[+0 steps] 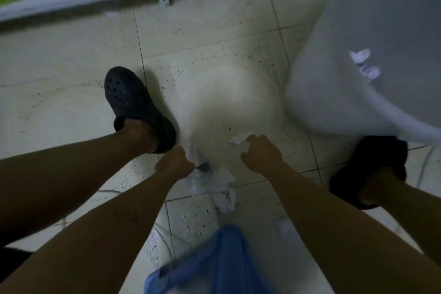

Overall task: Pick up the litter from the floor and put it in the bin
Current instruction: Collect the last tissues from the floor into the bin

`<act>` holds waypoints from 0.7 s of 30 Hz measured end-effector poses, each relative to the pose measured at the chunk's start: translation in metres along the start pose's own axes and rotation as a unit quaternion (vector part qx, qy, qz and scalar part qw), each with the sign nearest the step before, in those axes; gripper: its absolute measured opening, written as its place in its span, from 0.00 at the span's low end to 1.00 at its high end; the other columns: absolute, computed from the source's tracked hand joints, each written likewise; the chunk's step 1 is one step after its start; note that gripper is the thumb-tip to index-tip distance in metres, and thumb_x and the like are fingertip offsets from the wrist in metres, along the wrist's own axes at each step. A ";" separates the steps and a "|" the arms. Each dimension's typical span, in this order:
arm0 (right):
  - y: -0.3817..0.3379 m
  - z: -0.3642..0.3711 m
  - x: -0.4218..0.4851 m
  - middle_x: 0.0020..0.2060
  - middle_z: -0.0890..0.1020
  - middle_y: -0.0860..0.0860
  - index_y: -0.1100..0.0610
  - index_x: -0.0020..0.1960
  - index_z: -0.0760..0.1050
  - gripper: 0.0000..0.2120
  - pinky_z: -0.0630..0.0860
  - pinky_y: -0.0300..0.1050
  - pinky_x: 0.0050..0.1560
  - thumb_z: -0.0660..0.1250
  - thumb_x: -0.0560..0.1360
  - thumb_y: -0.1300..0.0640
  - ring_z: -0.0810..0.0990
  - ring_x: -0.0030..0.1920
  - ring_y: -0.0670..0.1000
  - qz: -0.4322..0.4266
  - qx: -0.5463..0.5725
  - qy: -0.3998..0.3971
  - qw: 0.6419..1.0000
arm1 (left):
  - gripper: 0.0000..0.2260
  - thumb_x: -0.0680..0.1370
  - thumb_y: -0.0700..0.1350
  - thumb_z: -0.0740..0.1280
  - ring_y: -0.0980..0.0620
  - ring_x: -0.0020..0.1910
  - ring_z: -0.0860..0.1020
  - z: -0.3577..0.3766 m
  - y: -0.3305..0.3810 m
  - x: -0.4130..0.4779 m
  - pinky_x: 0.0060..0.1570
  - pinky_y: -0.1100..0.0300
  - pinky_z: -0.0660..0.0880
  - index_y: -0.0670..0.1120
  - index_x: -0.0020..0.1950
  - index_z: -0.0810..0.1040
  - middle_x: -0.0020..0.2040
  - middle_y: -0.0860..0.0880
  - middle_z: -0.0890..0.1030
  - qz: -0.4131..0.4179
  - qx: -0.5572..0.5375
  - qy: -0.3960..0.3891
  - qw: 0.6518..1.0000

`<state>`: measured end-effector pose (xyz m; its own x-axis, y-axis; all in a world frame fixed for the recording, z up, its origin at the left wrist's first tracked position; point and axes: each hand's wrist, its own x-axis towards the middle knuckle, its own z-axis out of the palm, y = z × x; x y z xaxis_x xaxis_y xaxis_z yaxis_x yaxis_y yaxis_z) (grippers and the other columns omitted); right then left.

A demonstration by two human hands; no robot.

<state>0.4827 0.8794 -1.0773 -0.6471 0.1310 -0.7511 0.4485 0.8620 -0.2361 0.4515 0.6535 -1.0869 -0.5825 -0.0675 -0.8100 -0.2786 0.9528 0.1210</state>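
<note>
Crouching over the tiled floor (pixel 71 67), the person has both hands down among white litter. The right hand (pixel 261 153) is relaxed, fingers loosely bent and holding nothing, its fingertips just beside a crumpled tissue (pixel 239 137) at its eleven o'clock. The left hand (pixel 174 162) is curled knuckles-up against a heap of tissue (pixel 214 179) at its four o'clock. I cannot tell whether it grips a piece, since the fingers are hidden under the hand. More lies loose: a twisted wad (pixel 225 200) at six o'clock from the heap, and a stray scrap (pixel 284 229) beside the right forearm. The white bin (pixel 358 31) stands at two o'clock from the hands, with a few scraps inside. To do this pick well, the right hand should probably close fingers and thumb right round the crumpled tissue rather than nip a corner — thin paper is likely to tear or shed bits. Gathering the heap into one bunch before rising would likely save trips — and the dark clog (pixel 133 102) at ten o'clock is near enough to tread on strays.
</note>
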 end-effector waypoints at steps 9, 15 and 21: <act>0.002 0.044 0.053 0.65 0.66 0.60 0.54 0.73 0.60 0.29 0.76 0.53 0.56 0.65 0.75 0.48 0.74 0.59 0.61 -0.005 0.030 0.029 0.999 | 0.34 0.73 0.55 0.70 0.36 0.66 0.69 0.045 -0.015 0.044 0.61 0.43 0.72 0.39 0.70 0.60 0.66 0.37 0.69 -0.110 -0.029 0.033 0.993; 0.001 0.059 0.071 0.65 0.68 0.59 0.53 0.71 0.63 0.23 0.73 0.51 0.55 0.61 0.78 0.50 0.71 0.61 0.60 -0.055 -0.044 0.050 0.996 | 0.26 0.73 0.54 0.70 0.41 0.59 0.72 0.062 -0.025 0.059 0.55 0.47 0.75 0.42 0.65 0.69 0.60 0.40 0.73 -0.099 -0.007 0.044 0.994; 0.006 0.071 0.066 0.58 0.73 0.59 0.60 0.62 0.69 0.13 0.74 0.49 0.50 0.60 0.77 0.60 0.74 0.57 0.58 -0.041 -0.050 -0.002 0.998 | 0.28 0.73 0.51 0.71 0.38 0.60 0.72 0.068 -0.017 0.054 0.53 0.46 0.75 0.41 0.67 0.66 0.63 0.39 0.69 -0.067 -0.050 0.079 0.993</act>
<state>0.4865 0.8587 -1.1716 -0.6766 0.0563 -0.7342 0.3306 0.9142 -0.2345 0.4768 0.6540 -1.1715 -0.6448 -0.2450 -0.7240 -0.4322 0.8981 0.0811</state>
